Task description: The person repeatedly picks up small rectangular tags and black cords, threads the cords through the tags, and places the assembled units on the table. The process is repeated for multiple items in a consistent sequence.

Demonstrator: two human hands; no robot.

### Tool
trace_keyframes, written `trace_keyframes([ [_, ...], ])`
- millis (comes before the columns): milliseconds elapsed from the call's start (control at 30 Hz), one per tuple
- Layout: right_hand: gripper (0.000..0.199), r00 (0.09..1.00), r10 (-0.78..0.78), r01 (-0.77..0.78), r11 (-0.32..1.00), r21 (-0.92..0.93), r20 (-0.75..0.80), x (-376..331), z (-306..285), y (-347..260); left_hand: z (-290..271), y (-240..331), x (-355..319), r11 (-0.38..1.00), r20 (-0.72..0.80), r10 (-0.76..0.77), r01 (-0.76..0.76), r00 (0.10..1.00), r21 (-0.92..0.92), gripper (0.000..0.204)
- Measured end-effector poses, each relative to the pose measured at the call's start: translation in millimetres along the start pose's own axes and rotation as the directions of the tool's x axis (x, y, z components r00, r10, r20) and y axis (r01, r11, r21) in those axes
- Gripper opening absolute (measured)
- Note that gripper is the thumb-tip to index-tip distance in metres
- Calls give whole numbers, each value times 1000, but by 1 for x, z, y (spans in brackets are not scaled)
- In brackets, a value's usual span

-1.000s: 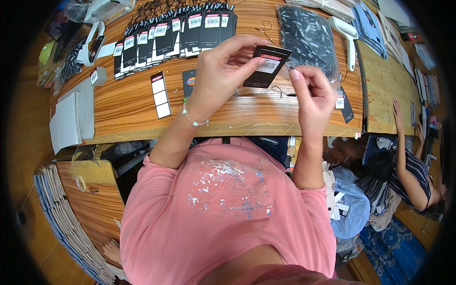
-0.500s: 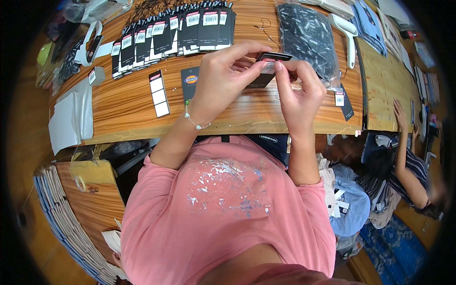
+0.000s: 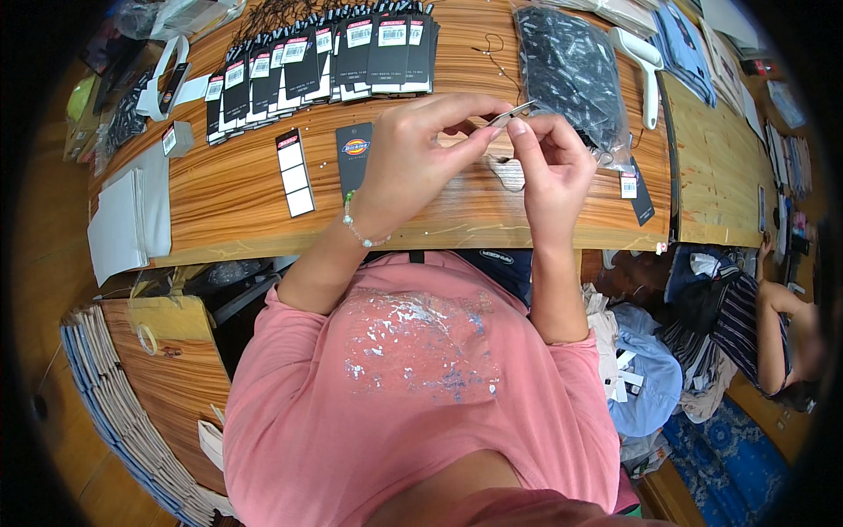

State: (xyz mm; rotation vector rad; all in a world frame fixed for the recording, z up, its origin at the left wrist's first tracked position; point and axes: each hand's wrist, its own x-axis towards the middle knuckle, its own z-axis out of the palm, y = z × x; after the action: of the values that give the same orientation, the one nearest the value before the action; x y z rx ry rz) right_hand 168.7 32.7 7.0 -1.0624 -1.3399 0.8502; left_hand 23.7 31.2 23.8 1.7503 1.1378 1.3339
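The left hand pinches a hang tag above the worktop; whether the right hand, fingers at its edge, grips it, I can't tell. Probably light, stiff card, best held by its edges.

Def a garment tagging/packing workshop. Wood-grain worktable has rows of black barcode hang tags, plus a clear plastic bag w/ prob black tag strings (hard to tell thru the plastic). Folded blue garments at the far R, long row of folded clothes low on the L, loose pile of clothes on the R, co-worker in a striped top nearby.
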Motion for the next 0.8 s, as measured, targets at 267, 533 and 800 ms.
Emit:
trace_keyframes([
  [267,9,933,325,-354,765,538,153,-3,5,3,1,-9,-1,991,-20,131,-130,991,42,19],
  [533,9,995,67,-69,997,23,67,-4,6,-4,-4,-10,-4,997,10,73,-73,997,35,20],
  [800,9,946,294,-323,843,430,135,-5,7,5,-4,-9,-4,1000,43,26,-26,999,-12,20],
])
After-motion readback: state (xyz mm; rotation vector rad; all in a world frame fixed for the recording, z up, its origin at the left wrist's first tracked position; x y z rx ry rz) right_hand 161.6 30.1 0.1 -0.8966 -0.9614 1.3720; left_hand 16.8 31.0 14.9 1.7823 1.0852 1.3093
